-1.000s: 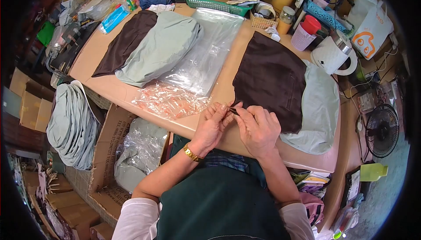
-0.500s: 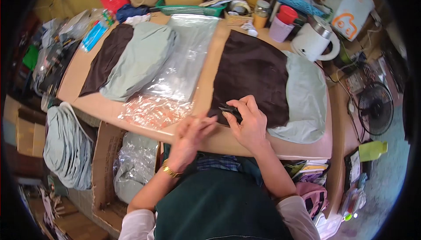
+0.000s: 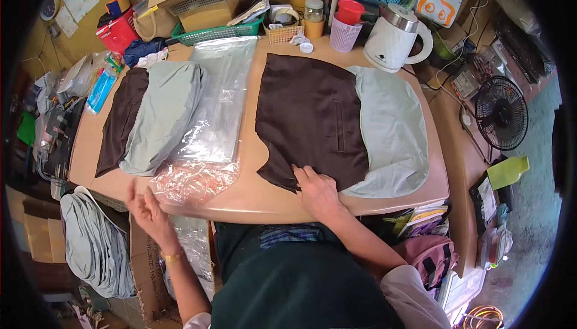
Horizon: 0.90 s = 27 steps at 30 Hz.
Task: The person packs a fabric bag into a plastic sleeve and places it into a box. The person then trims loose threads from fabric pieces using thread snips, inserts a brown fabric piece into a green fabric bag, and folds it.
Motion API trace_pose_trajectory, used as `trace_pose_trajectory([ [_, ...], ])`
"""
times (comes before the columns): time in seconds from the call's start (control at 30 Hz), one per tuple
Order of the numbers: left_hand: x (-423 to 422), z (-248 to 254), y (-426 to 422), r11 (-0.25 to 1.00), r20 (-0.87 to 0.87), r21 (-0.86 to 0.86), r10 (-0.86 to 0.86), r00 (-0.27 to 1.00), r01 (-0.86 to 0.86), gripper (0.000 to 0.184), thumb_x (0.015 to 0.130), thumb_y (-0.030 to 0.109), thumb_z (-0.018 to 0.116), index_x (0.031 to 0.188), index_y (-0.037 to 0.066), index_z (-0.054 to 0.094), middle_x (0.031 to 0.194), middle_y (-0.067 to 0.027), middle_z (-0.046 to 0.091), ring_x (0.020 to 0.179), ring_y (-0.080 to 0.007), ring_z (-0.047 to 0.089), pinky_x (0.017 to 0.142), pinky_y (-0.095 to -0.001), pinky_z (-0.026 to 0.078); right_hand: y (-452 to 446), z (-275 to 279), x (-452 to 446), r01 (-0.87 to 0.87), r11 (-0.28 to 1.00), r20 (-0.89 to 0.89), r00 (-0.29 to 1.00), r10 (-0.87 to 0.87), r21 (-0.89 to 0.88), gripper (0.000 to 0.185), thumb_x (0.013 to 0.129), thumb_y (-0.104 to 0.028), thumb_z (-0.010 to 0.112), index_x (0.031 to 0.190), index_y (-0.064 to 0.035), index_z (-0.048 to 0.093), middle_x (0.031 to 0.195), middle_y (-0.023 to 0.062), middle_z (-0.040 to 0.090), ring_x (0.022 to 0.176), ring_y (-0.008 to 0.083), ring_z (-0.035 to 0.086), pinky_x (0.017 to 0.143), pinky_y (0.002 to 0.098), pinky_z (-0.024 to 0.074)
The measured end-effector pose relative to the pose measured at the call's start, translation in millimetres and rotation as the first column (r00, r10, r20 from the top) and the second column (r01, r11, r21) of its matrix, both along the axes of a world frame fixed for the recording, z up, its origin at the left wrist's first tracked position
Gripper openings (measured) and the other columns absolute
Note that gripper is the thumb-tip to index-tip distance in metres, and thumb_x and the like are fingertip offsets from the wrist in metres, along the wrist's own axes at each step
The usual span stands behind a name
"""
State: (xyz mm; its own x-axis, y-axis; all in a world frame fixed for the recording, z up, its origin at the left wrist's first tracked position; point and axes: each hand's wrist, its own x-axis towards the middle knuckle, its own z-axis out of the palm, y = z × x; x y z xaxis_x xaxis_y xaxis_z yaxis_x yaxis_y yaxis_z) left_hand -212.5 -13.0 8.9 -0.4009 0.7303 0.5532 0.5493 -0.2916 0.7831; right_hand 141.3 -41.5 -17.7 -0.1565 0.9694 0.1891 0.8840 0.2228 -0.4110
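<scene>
My left hand [image 3: 148, 215] is raised off the table's front left edge, slightly blurred, fingers apart and holding nothing. On the front edge of a dark brown fabric piece [image 3: 306, 106] rests my right hand [image 3: 318, 192], its fingers bent together; what lies under them is hidden. That piece is spread flat, with a slit-like seam on its right half, and pale grey-green fabric [image 3: 393, 130] shows along its right side. Another pale piece [image 3: 165, 112] lies at the left, overlapping dark brown fabric [image 3: 120, 124]. Clear plastic bags [image 3: 216, 100] are beside it.
Along the back stand a green basket [image 3: 219, 33], a jar [image 3: 314, 10], a pink cup [image 3: 345, 36] and a white kettle [image 3: 389, 40]. A black fan [image 3: 501, 112] is at the right. Stacked pale fabric [image 3: 96, 245] hangs at the lower left, beside a cardboard box [image 3: 147, 269].
My left hand has moved away to the left from my right hand and opened. My right hand has come down onto the dark fabric's edge; the dark tool it held is out of sight. The view has shifted.
</scene>
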Motion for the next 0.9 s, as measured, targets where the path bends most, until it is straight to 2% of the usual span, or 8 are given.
trace_pose_trajectory([
  [0.1, -19, 15, -9, 0.920, -0.552, 0.063, 0.355, 0.754, -0.386, 0.049, 0.092, 0.015, 0.066, 0.135, -0.001, 0.048, 0.150, -0.0171, 0.030, 0.113, -0.0166, 0.050, 0.093, -0.0290, 0.043, -4, 10, -8, -0.019, 0.999, -0.174, 0.985, 0.014, -0.031, 0.038, 0.083, -0.015, 0.065, 0.118, -0.0006, 0.060, 0.101, 0.0151, 0.061, 0.089, 0.0340, 0.065, 0.077, 0.0417, 0.0527],
  [0.2, -18, 28, -21, 0.947, -0.515, -0.195, 0.122, 0.848, -0.255, 0.045, 0.090, 0.022, 0.068, 0.127, 0.000, 0.056, 0.134, -0.0219, 0.050, 0.103, -0.0258, 0.062, 0.084, -0.0365, 0.049, -7, 38, -19, -0.406, 0.895, -0.388, 0.867, 0.313, -0.183, 0.029, 0.086, -0.018, 0.066, 0.111, -0.0027, 0.063, 0.097, 0.0160, 0.062, 0.091, 0.0371, 0.062, 0.076, 0.0445, 0.0511],
  [0.23, -11, 33, -25, 0.880, -0.185, -0.473, -0.141, 0.973, 0.038, 0.041, 0.091, 0.027, 0.066, 0.120, -0.001, 0.061, 0.122, -0.0224, 0.062, 0.097, -0.0280, 0.066, 0.081, -0.0386, 0.051, -3, 66, -20, -0.421, 0.879, -0.391, 0.865, 0.314, -0.226, 0.023, 0.090, -0.023, 0.064, 0.103, -0.0044, 0.066, 0.094, 0.0149, 0.063, 0.091, 0.0361, 0.062, 0.078, 0.0443, 0.0503],
  [0.33, 27, 27, -37, 0.449, 0.054, -0.847, -0.461, 0.886, 0.285, 0.041, 0.096, 0.035, 0.055, 0.094, -0.004, 0.068, 0.077, -0.0157, 0.070, 0.073, -0.0234, 0.068, 0.068, -0.0353, 0.050, 53, 94, 2, -0.303, 0.953, -0.266, 0.919, 0.292, 0.000, 0.021, 0.086, -0.027, 0.067, 0.097, -0.0081, 0.069, 0.092, 0.0128, 0.064, 0.090, 0.0339, 0.063, 0.079, 0.0425, 0.0501],
  [0.47, 54, 6, -39, 0.426, 0.001, -0.874, -0.479, 0.878, 0.233, 0.039, 0.093, 0.036, 0.062, 0.085, -0.002, 0.067, 0.078, -0.0158, 0.070, 0.078, -0.0208, 0.070, 0.068, -0.0320, 0.051, 169, 82, 81, 0.184, 0.982, -0.207, 0.960, -0.189, -0.042, 0.025, 0.084, -0.025, 0.067, 0.100, -0.0065, 0.071, 0.097, 0.0165, 0.069, 0.090, 0.0313, 0.067, 0.081, 0.0389, 0.0514],
  [0.67, 60, -21, -59, 0.351, 0.847, -0.353, -0.274, 0.456, 0.867, 0.033, 0.094, 0.032, 0.065, 0.087, 0.000, 0.062, 0.086, -0.0080, 0.067, 0.087, -0.0166, 0.068, 0.066, -0.0259, 0.051, 263, 30, 54, 0.179, 0.947, -0.527, 0.850, -0.013, 0.265, 0.049, 0.075, -0.043, 0.076, 0.106, -0.0056, 0.070, 0.112, 0.0195, 0.067, 0.104, 0.0314, 0.065, 0.089, 0.0416, 0.0508],
  [0.73, 62, -32, -58, 0.332, 0.858, -0.337, -0.278, 0.433, 0.881, 0.034, 0.090, 0.033, 0.069, 0.093, 0.000, 0.058, 0.094, -0.0061, 0.065, 0.090, -0.0151, 0.066, 0.071, -0.0264, 0.052, 267, 14, 19, 0.244, 0.963, -0.166, 0.960, -0.224, 0.114, 0.046, 0.075, -0.042, 0.075, 0.105, -0.0074, 0.070, 0.118, 0.0181, 0.065, 0.109, 0.0312, 0.063, 0.091, 0.0412, 0.0501],
  [0.9, 56, 4, -54, 0.666, 0.878, 0.006, -0.360, 0.315, 0.746, 0.025, 0.084, 0.019, 0.067, 0.101, 0.003, 0.059, 0.106, -0.0092, 0.065, 0.093, -0.0171, 0.064, 0.084, -0.0311, 0.052, 280, 44, -18, -0.160, 0.986, -0.452, 0.884, 0.120, -0.050, 0.023, 0.083, -0.025, 0.069, 0.084, -0.0016, 0.067, 0.074, 0.0098, 0.066, 0.069, 0.0179, 0.061, 0.066, 0.0350, 0.0463],
])
